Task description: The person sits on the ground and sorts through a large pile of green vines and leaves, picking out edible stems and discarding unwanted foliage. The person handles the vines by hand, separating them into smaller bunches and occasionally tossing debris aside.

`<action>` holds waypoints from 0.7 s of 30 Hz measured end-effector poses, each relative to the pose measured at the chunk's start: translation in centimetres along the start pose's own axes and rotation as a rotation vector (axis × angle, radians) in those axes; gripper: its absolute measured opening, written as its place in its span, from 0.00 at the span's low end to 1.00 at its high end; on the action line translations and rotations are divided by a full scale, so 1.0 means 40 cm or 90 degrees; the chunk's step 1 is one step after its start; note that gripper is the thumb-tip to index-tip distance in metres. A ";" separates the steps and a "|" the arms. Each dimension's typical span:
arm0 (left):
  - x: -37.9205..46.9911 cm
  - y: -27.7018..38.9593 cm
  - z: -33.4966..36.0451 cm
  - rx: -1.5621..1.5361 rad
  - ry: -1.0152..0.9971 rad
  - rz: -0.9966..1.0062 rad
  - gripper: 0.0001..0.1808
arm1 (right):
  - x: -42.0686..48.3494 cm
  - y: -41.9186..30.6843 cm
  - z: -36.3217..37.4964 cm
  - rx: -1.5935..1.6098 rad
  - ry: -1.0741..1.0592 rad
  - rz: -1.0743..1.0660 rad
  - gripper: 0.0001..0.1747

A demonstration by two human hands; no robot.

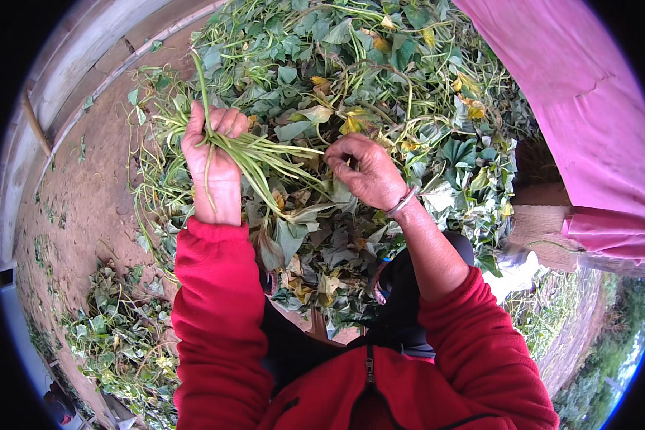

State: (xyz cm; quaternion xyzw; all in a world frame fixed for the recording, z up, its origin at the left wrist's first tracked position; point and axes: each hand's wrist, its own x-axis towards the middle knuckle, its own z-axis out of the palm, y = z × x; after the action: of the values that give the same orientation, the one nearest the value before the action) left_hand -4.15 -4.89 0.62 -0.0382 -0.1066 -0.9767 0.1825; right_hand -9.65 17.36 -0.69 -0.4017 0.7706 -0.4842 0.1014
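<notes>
My left hand [215,134] is closed around a bunch of green leaf stems [258,153] that look stripped of leaves. Most of them fan out to the right, while one thicker stem [200,80] stands up past my thumb. A few wilted leaves [290,231] hang below the far ends of the bunch. My right hand [365,169] has its fingers pinched at the tip of one green stem, just right of the bunch; the exact contact is partly hidden. Beneath both hands spreads a large heap of leafy vines [376,80], probably sweet potato, with some yellowed leaves.
A smaller vine pile [123,333] lies on the bare earth floor [80,188] at left, by a pale wall base [80,59]. Pink cloth [575,91] hangs at right above a wooden block [540,231]. Something white [516,274] sits near my right knee.
</notes>
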 end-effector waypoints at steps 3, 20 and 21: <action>-0.002 0.002 0.003 0.012 0.022 0.023 0.14 | -0.007 -0.003 0.021 -0.011 -0.132 -0.015 0.09; -0.001 0.046 -0.002 0.044 0.039 0.072 0.15 | -0.004 -0.001 0.074 -0.081 -0.143 -0.121 0.07; -0.001 0.049 -0.002 0.048 0.038 0.073 0.15 | -0.004 -0.001 0.073 -0.092 -0.120 -0.123 0.07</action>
State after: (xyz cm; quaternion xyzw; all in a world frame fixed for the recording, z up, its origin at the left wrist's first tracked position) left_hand -3.39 -6.67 0.93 -0.0083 -0.1355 -0.9606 0.2427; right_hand -7.92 15.52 -2.20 -0.5241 0.7482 -0.3952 0.0966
